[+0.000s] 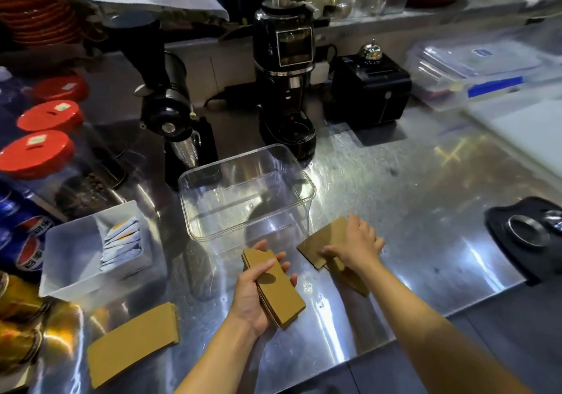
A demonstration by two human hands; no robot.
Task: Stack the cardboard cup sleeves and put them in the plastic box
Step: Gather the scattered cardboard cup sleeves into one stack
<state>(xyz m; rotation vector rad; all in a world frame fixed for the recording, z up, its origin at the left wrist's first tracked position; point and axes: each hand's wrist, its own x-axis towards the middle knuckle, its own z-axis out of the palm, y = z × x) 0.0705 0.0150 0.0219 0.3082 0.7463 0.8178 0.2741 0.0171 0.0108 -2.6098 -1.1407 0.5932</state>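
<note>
The left hand (254, 296) clasps a thin stack of flat brown cardboard cup sleeves (278, 290) near the empty clear plastic box (246, 194), while the right hand (357, 246) presses, perhaps pinching, 1 loose sleeve (320, 244) on the steel counter (410, 211): light, bendable, best held by the long edges.

We see shiny brushed-metal tabletop (380, 211), glossy, streaked with reflections. Clear rectangular plastic box (243, 177): smooth, transparent, glinting rim. Brown cardboard cup sleeves: matt stack in left hand (278, 290), matt pieces under right hand (319, 247), matt flat sleeve near left edge (133, 343). We note white plastic tray (73, 259), smooth, dull, holding white paper sachets (121, 244). Glossy red plastic jar lids (36, 153). Black coffee grinder (284, 74): glossy body, chrome trim. Matt black rubber mat (511, 220) carrying polished metal ring (527, 230).
</note>
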